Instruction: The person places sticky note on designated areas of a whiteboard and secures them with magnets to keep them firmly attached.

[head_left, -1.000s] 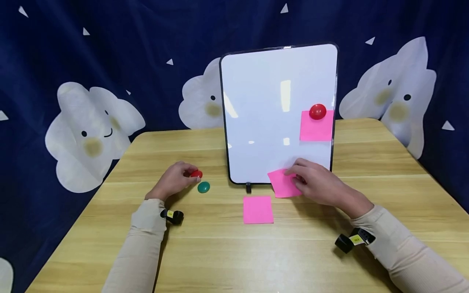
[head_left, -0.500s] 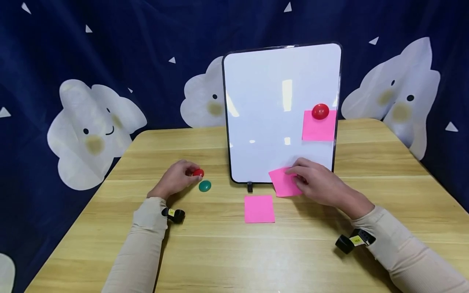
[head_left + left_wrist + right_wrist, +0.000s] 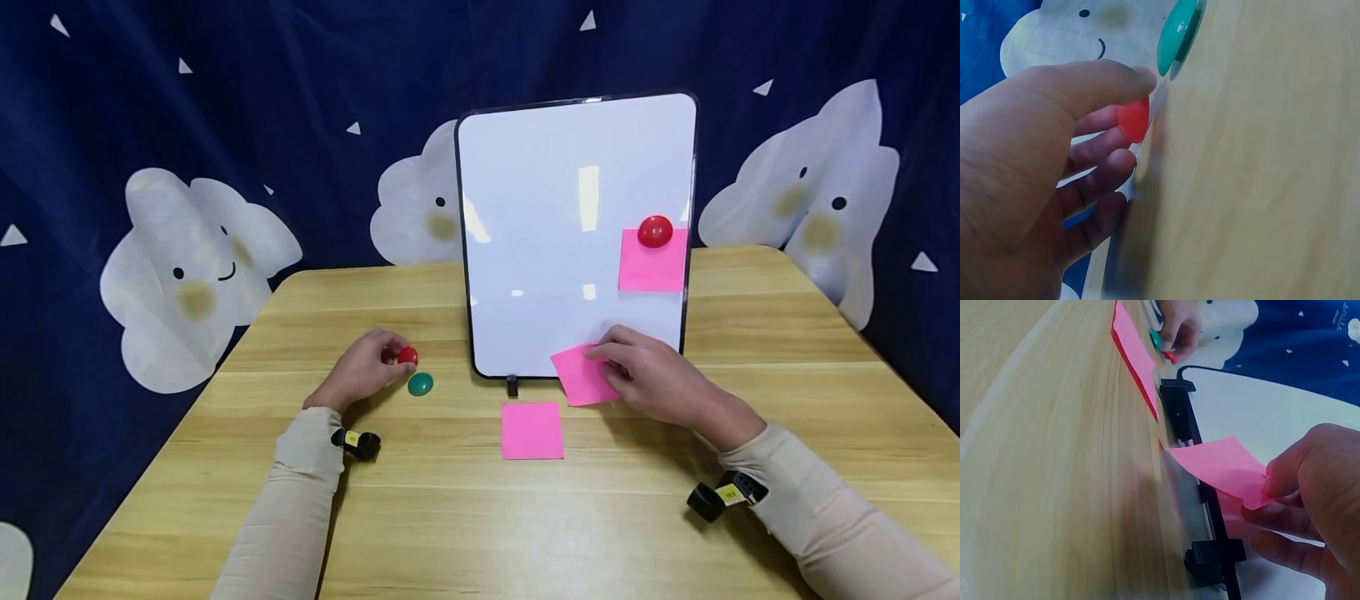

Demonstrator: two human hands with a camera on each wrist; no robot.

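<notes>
Magnet (image 3: 408, 356), red, is pinched in the left grip (image 3: 363, 367) beside a green disc (image 3: 421, 384); the right grip (image 3: 648, 372) pinches a note (image 3: 580, 377) by the board (image 3: 540, 242), whose second foot (image 3: 1210, 561) only the right-wrist view shows.

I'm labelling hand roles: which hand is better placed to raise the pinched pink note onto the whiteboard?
Probably the right hand, which pinches that pink note by the lower edge of the whiteboard. The left hand is off to the board's left, holding a red magnet.
</notes>
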